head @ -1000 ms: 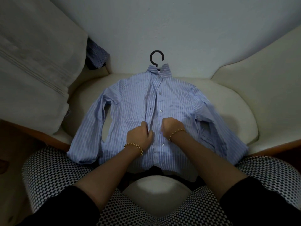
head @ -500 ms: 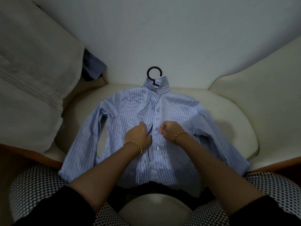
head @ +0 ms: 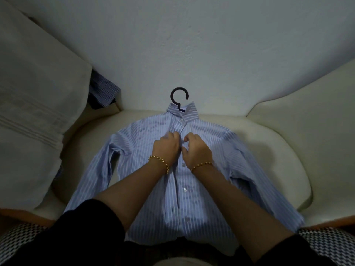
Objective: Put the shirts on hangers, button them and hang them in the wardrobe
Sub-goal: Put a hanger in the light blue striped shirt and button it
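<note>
Shirt (head: 217,150) on hanger (head: 179,96), flat on cushion (head: 272,150), collar far; left hand (head: 167,147) and right hand (head: 197,149) side by side mid-chest, fingers curled, each pinching the placket.

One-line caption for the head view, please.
The left hand and right hand pinch the front placket of a blue striped shirt, on a black hanger, laid flat on a cream cushion.
</note>
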